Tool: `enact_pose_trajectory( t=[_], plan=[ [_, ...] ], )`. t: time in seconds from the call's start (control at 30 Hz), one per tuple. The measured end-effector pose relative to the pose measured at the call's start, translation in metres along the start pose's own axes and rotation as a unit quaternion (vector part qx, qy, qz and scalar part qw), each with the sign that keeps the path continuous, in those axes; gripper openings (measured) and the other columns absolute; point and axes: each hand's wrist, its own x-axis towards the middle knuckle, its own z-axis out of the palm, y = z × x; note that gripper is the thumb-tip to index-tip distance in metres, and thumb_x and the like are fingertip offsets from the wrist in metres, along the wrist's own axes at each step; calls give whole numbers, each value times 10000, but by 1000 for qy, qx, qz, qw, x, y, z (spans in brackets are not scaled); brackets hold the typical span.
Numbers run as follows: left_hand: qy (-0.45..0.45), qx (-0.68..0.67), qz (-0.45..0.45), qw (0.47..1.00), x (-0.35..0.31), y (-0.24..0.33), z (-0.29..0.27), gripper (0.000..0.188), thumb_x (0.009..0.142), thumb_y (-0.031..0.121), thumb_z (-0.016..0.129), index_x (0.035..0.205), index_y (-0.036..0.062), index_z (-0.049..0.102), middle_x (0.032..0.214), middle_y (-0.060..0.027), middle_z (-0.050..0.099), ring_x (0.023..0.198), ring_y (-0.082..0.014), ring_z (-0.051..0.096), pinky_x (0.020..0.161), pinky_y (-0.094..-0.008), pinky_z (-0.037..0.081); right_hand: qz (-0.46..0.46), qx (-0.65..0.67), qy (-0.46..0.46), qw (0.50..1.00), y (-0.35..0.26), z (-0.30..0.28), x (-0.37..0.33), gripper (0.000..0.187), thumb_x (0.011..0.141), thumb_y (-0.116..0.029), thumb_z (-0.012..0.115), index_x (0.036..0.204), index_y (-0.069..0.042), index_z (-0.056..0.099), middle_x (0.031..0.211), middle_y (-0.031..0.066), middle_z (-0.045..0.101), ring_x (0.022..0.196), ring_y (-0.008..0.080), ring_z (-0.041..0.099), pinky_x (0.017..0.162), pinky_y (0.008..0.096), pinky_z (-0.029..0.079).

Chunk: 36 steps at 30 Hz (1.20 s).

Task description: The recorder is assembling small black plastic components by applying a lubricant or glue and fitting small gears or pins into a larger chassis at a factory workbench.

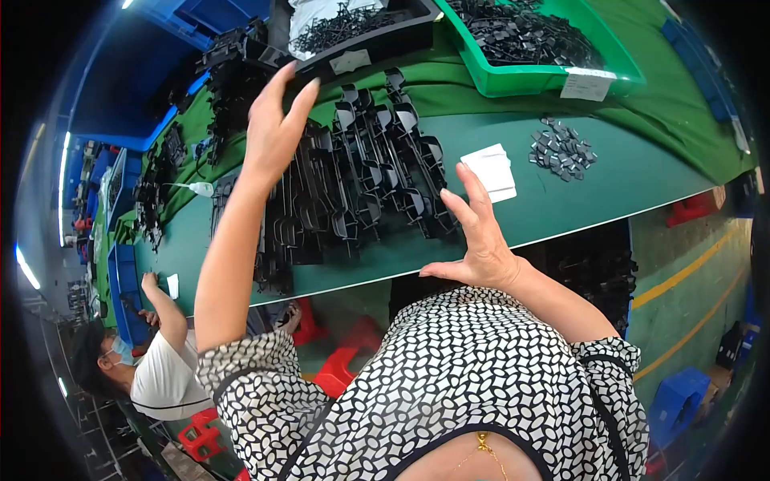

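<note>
My left hand (273,132) is raised over the far left part of the table, thumb and fingers apart, with nothing seen in it. It hovers by the left end of a row of long black plastic parts (369,164) that lie side by side, each bearing several cup-like pieces. At the right end of that row is my right hand (481,240), fingers spread and holding nothing visible. Just beyond its fingertips lies a stack of white cards (491,172). A loose pile of small dark clips (561,149) sits farther right.
A green bin (553,76) of small black pieces and a black tray (361,58) of thin black parts stand at the back. More black parts (233,88) are heaped at far left. A masked co-worker (164,377) sits at left, near red stools (200,437).
</note>
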Motion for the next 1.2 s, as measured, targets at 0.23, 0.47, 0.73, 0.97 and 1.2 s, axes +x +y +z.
enact_pose_trajectory(
  t=[0.23,0.47,0.73,0.97,1.2],
  plan=[
    [-288,-87,-138,944,63,-3,48,746,926,633,375,1336,24,511,1323,-136,544,1245,-241,466,1054,-323,321,13,-27,28,999,7,17,20,1113,556,-391,889,1446,-114,280,1492,288,168,1357,466,255,1087,516,290],
    [-375,-91,-179,905,50,11,53,759,884,661,446,1236,7,601,1278,-170,577,1209,-258,514,1043,-338,347,15,-40,28,999,19,18,32,1116,574,-347,889,1461,-116,252,1502,282,153,1359,444,272,1084,488,314],
    [-266,-184,-105,940,76,-7,76,656,937,538,480,1329,12,511,1299,-91,556,1152,-186,510,1024,-304,356,25,-29,29,999,3,22,25,1079,555,-357,894,1434,-138,307,1449,265,211,1299,485,306,1059,542,325],
    [-417,-64,-139,896,77,18,91,781,852,727,410,1190,68,658,1117,-147,639,1021,-221,551,949,-350,397,18,-39,64,997,5,22,27,1090,553,-352,898,1440,-139,302,1487,296,148,1347,489,253,1074,532,307],
    [-153,-224,-86,959,57,11,30,502,965,424,498,1242,15,590,1209,-78,619,1141,-160,546,975,-309,387,99,55,5,993,-3,2,37,996,704,-365,820,1451,-30,254,1489,294,193,1386,414,234,1119,453,249]
  ],
)
